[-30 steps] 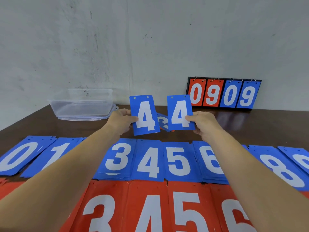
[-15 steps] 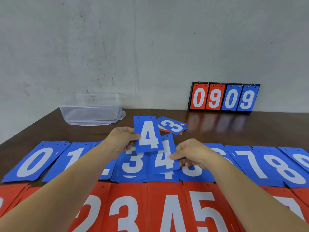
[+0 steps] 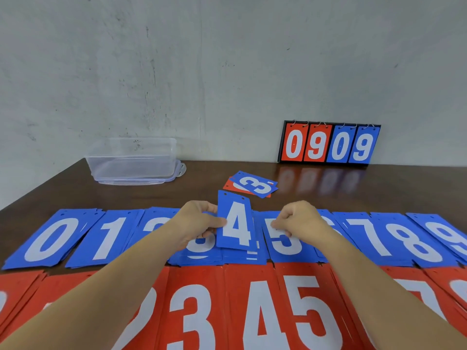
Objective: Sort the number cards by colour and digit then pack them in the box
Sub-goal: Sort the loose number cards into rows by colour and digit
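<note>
A: Blue 4 card (image 3: 235,223), where?
B: One, upright, pinched at its left edge by the left hand (image 3: 197,223), just over the blue 4 pile (image 3: 242,257).
A: Right hand (image 3: 300,218)?
B: Curled over the blue 5 pile (image 3: 285,246), fingertips on the top card. Can't tell if it grips anything.
A: Counts?
B: Blue row (image 3: 50,238): ten piles, 0 to 9; 2, 3, 6 partly behind the arms. Red row (image 3: 252,311) nearest the camera, only 3, 4, 5 readable. Two loose cards behind: blue 3 card (image 3: 255,184) on a red card (image 3: 228,185).
A: Box (image 3: 131,157)?
B: One, clear, back left on the worktop (image 3: 177,195), sitting on its lid (image 3: 177,170). All cards lie outside it. Scoreboard (image 3: 328,145) at the wall holds four: red 0, 9; blue 0, 9.
</note>
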### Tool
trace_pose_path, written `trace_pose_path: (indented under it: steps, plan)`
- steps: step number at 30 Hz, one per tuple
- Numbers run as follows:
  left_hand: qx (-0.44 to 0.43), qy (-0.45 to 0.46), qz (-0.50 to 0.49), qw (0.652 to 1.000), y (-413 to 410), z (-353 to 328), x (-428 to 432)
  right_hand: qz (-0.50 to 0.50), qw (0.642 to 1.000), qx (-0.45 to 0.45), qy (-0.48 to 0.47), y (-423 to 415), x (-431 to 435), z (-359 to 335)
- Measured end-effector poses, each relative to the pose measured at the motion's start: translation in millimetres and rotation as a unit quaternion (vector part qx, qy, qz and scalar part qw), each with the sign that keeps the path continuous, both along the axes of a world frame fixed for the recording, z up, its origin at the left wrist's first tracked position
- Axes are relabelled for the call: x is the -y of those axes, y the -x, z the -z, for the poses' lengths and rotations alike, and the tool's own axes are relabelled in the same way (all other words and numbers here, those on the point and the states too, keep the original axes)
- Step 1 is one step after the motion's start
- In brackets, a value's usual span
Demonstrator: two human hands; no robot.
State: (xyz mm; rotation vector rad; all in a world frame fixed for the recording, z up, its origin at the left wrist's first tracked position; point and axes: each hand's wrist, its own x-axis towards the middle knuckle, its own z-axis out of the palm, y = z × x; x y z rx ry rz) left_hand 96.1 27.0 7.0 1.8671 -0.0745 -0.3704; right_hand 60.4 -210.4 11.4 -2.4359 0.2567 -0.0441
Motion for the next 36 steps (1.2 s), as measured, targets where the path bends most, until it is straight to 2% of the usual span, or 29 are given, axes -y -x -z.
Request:
trace_pose_path:
  steps: [3, 5, 8, 10, 19, 26, 30, 36]
  plan:
    - [0.02, -0.059, -0.012, 0.998, 0, 2, 12, 0.035, 0.998, 0.034, -0.035, -6, 14, -4]
    - [0.066, -0.156, -0.02, 0.985, -1, 5, 18, 0.052, 0.996, 0.055, -0.038, -14, 18, -5]
    - [0.14, -0.328, -0.018, 0.934, 0, 7, 24, 0.064, 0.995, 0.066, -0.027, -27, 20, -4]
    - [0.172, -0.378, -0.035, 0.909, -1, 0, 27, 0.069, 0.995, 0.07, 0.001, -38, 21, -3]
    - [0.172, -0.307, -0.072, 0.933, -43, -4, 33, 0.026, 0.996, 0.032, 0.081, -121, 24, 0]
    - [0.157, -0.28, -0.093, 0.942, -73, 7, 32, -0.03, 0.996, -0.032, 0.071, -173, 31, 18]
    - [0.15, -0.281, -0.098, 0.943, -79, 11, 32, -0.015, 0.992, -0.02, 0.124, -181, 29, 18]
    - [0.149, -0.278, -0.089, 0.945, -80, 7, 42, 0.03, 0.989, 0.043, 0.135, -178, 22, 20]
